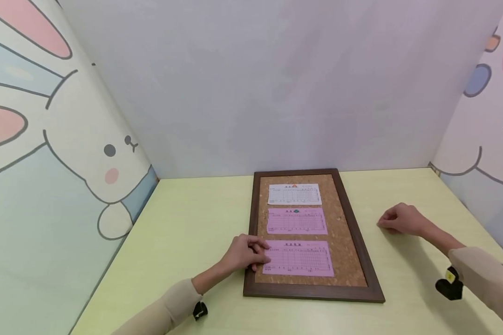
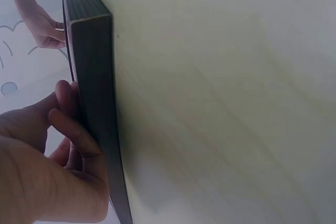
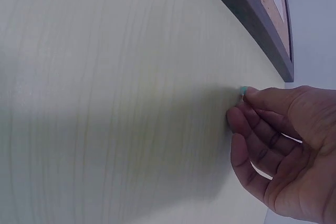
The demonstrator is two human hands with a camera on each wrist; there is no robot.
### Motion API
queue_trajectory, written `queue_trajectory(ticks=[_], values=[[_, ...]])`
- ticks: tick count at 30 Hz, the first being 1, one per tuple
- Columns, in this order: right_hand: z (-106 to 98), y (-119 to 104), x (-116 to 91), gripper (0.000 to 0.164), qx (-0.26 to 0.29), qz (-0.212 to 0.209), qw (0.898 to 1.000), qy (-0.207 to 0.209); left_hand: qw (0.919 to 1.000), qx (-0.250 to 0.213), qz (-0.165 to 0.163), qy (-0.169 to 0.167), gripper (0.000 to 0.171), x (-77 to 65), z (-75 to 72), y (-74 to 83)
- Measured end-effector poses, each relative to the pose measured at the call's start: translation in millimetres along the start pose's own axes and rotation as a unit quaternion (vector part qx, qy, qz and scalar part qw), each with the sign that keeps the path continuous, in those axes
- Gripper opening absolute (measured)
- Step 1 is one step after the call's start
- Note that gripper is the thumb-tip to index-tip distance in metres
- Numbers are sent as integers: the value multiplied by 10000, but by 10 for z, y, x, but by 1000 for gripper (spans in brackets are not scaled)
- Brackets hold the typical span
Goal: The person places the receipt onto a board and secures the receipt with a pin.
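Observation:
A brown-framed corkboard (image 1: 348,246) lies on the table with three printed paper slips on it. The lowest slip, a pink form (image 1: 298,258), has my left hand (image 1: 242,251) at its left edge, where thumb and fingers hold it. In the left wrist view, that hand's fingers (image 2: 79,135) curl beside the dark frame (image 2: 94,66); the paper is hidden there. Right of the board, low over the table, my right hand (image 1: 404,219) pinches a small teal push pin (image 3: 243,91) between thumb and finger.
Above the lowest slip lie another pink form (image 1: 296,222) with a green pin (image 1: 296,211) and a white form (image 1: 295,195) with an orange pin (image 1: 295,185). The pale table (image 1: 193,223) meets a grey wall (image 1: 251,93) behind; cartoon panels stand at both sides.

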State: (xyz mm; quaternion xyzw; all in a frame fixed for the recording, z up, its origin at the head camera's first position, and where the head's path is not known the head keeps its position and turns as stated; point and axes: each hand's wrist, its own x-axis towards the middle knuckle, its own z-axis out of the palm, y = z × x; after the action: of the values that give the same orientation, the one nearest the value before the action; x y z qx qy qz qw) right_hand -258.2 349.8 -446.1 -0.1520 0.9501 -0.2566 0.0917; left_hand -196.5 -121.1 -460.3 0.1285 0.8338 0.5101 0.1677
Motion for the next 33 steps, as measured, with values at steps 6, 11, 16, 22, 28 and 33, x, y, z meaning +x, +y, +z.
queue_trajectory(ticks=[6, 11, 16, 22, 28, 33], values=[[-1, -117, -10, 18, 244, 11, 9997, -27, 10000, 11, 20, -10, 19, -3, 18, -4], [3, -359, -7, 18, 390, -92, 9992, -49, 10000, -51, 27, -43, 19, -7, 45, 0], [70, -637, 28, 16, 304, -406, 9987, 57, 10000, -58, 14, -36, 19, -10, 56, -11], [208, -942, 78, 16, 608, -557, 9965, -149, 10000, 6, 72, -34, 18, -5, 48, -2], [379, -1218, 204, 15, 1106, -686, 9904, -460, 10000, -3, 23, -7, 18, -5, 28, 13], [556, -1403, 304, 14, 1390, -1132, 9816, -663, 10000, -42, -28, 28, 19, -9, 17, 6]])
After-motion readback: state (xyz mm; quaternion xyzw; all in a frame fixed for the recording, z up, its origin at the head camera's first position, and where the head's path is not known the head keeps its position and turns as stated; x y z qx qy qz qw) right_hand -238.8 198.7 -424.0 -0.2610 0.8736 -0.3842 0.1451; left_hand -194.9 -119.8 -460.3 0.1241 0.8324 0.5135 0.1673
